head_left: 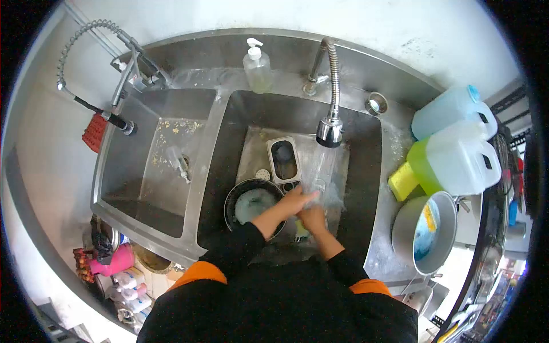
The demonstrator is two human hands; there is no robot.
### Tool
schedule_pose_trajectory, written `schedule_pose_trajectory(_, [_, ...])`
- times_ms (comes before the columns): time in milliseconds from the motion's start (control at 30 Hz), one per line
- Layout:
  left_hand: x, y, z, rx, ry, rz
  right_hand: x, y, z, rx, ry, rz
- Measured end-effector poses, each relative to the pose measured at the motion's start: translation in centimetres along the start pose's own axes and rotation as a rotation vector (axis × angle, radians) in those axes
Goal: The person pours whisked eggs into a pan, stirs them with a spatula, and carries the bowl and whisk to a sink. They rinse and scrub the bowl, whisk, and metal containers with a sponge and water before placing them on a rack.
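Water runs from the spring-neck faucet over my two hands in the right-hand basin. My left hand reaches in with fingers stretched toward the stream. Just below it and close against it, my right hand has its fingers curled; I cannot tell what they hold. A yellow-green piece shows under my right hand. Left of the hands stands a dark round pot with cloudy, soapy water, partly behind my left forearm. Beyond the hands lies a small rectangular metal pan, beside a perforated round disc.
A soap pump bottle stands on the back ledge. On the right are two jugs, a yellow sponge and a grey pot. The left basin holds food scraps, below a spray hose.
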State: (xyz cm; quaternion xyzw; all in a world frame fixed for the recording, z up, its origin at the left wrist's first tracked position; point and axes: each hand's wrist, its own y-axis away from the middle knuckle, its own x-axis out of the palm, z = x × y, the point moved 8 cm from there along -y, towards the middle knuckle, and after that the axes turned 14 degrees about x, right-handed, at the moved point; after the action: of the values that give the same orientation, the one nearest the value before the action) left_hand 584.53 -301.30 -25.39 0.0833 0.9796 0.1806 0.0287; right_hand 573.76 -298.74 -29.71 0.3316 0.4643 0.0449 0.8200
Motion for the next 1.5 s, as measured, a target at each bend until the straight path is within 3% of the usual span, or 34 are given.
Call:
schedule_pose_trajectory(67, [0.0, -1.9, 4.4, -0.038, -0.105, -0.049, 0.4, 1.9, 1.0, -0.134, -0.057, 0.032])
schedule_pose_trajectory(167, [-0.2, -0.3, 0.8, 0.131, 0.130, -0.067, -4.3, 6.3, 3.6, -0.290, -0.082, -0.062])
schedule_pose_trajectory(200, [0.3, 0.9, -0.2, -0.021, 0.406, -0.049, -5.7, 7.2, 3.7, -0.300, -0.084, -0.071])
schedule_pose_trajectory(267, [-1.7, 1.1, -0.3, 0.060, 0.330, -0.157, -7.9, 8.0, 3.3, -0.249, -0.120, 0.018])
schedule_pose_trajectory(300, [-2.9, 1.0, -0.4, 0.103, 0.292, -0.211, -9.4, 8.3, 3.2, -0.296, -0.198, -0.035])
schedule_pose_trajectory(367, [-5.0, 2.5, -1.2, 0.011, 0.029, -0.200, -12.2, 9.4, 3.2, -0.387, -0.350, -0.144])
schedule_pose_trajectory(433, [-5.2, 3.5, -3.7, 0.367, -0.408, -0.136, -14.7, 12.5, 5.7, -0.540, -0.325, -0.318])
schedule_pose_trajectory(567, [-2.3, 6.9, -5.6, 0.321, -0.626, -0.113, -14.6, 17.8, 11.0, -0.902, -0.154, -0.861])
schedule_pose_trajectory(667, [-2.0, 8.4, -5.8, 0.238, -0.691, -0.096, -13.9, 17.1, 12.1, -0.854, -0.050, -0.841])
schedule_pose_trajectory(767, [-3.6, 11.1, -7.8, 0.222, -0.808, -0.125, -15.8, 16.2, 12.9, -0.698, 0.011, -0.953])
schedule_pose_trajectory(833, [-4.1, 12.2, -8.0, 0.300, -0.863, -0.141, -18.5, 14.6, 13.0, -0.515, -0.070, -0.884])
schedule_pose_trajectory(933, [-5.1, 13.2, -7.8, 0.346, -0.915, -0.162, -17.9, 7.7, 12.8, -0.451, -0.070, -0.447])
schedule_pose_trajectory(1033, [-5.8, 14.0, -8.7, 0.315, -0.959, -0.143, -16.2, 5.4, 13.6, -0.818, 0.064, -0.325])
schedule_pose_trajectory(1100, [-6.1, 14.2, -8.5, 0.279, -1.020, -0.122, -17.3, 11.0, 14.2, -0.500, 0.048, -0.478])
schedule_pose_trajectory(1167, [-6.3, 14.2, -8.8, 0.366, -1.084, -0.159, -15.7, 15.0, 15.8, -0.529, 0.186, -0.670])
schedule_pose_trajectory(1233, [-6.4, 14.2, -9.9, 0.375, -1.139, -0.150, -10.4, 16.3, 17.0, -0.634, 0.355, -0.677])
schedule_pose_trajectory(1300, [-6.7, 13.6, -8.5, 0.409, -1.143, -0.127, -9.2, 20.4, 18.4, -0.836, 0.215, -0.741])
schedule_pose_trajectory(1400, [-7.8, 13.6, -9.1, 0.374, -1.189, -0.157, -8.9, 16.9, 18.7, -0.652, 0.296, -0.692])
schedule_pose_trajectory(1500, [-9.5, 15.3, -9.7, 0.428, -1.162, -0.224, -14.2, 14.6, 17.7, -0.506, 0.213, -0.615])
